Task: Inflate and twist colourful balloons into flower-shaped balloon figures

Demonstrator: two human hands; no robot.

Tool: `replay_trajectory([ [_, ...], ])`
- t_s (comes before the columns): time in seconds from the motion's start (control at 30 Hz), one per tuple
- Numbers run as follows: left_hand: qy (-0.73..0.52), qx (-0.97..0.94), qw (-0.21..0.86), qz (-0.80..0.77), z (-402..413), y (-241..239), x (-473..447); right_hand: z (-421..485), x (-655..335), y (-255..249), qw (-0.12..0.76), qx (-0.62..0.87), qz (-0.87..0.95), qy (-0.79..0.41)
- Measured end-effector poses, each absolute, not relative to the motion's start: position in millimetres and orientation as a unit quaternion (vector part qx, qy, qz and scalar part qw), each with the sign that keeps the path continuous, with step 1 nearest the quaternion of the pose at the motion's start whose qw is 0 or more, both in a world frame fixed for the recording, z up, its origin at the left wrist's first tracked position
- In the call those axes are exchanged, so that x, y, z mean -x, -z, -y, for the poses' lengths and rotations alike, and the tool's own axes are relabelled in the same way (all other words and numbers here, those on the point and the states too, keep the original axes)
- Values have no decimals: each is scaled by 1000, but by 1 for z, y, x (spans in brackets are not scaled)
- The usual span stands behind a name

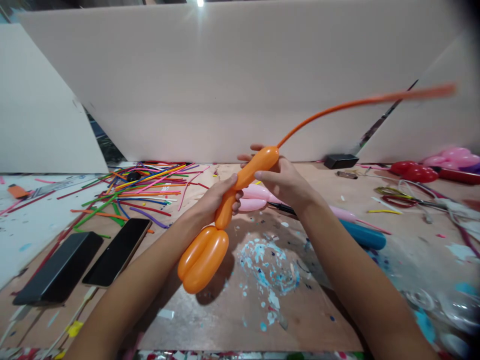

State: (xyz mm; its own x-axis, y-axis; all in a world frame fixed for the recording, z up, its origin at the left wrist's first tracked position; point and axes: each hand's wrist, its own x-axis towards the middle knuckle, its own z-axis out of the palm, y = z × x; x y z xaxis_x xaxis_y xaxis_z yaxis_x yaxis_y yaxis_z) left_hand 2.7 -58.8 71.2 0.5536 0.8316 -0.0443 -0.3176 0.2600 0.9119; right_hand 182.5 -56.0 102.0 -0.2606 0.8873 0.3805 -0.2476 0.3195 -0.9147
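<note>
Orange balloon (258,165) is clasped by left hand (219,197) and right hand (287,182), paired lower lobes (204,260) twisted, slender tail (330,110) still uninflated.

The orange balloon (202,260) looks like smooth, super glossy rubber, while the loose, uninflated balloons (150,192) look more matt. The phone (117,252) has a slick, glass-looking screen, the tabletop (180,332) looks like wood, roughed up with paint-like flecks, and the big white panel (225,90) is pretty smooth and matt.

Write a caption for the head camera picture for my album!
Left hand and right hand hold a twisted orange modelling balloon, its thin tail curving rightward.
</note>
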Motion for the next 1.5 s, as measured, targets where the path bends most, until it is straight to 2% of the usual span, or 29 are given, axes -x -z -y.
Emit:
replay_trajectory([
  [0.13,-425,-521,687,-276,54,-71,4,53,-190,-102,533,354,633,-436],
  [0.37,-465,-562,619,-291,49,-74,15,46,-210,-104,511,297,654,-472],
  [0.53,-573,-504,582,-280,43,-76,18,52,-205,-103,461,333,679,-465],
  [0.63,-642,-479,533,-273,43,-75,16,61,-181,-97,396,325,724,-461],
  [0.73,-676,-464,512,-258,46,-75,13,63,-156,-86,373,325,770,-402],
  [0.8,-679,-463,511,-252,50,-77,10,59,-146,-77,396,323,759,-403],
  [1.0,-649,-478,546,-227,48,-75,8,43,-142,-62,471,295,641,-529],
  [1.1,-596,-504,575,-246,37,-64,12,39,-144,-66,578,273,521,-565],
  [1.2,-538,-585,553,-250,30,-54,14,32,-145,-71,732,268,364,-510],
  [1.27,-528,-629,522,-230,30,-52,13,27,-145,-72,792,255,298,-468],
  [1.4,-543,-609,534,-222,41,-56,2,26,-139,-66,832,258,328,-365],
  [1.5,-625,-545,516,-216,47,-60,-6,34,-135,-57,802,296,439,-277],
])
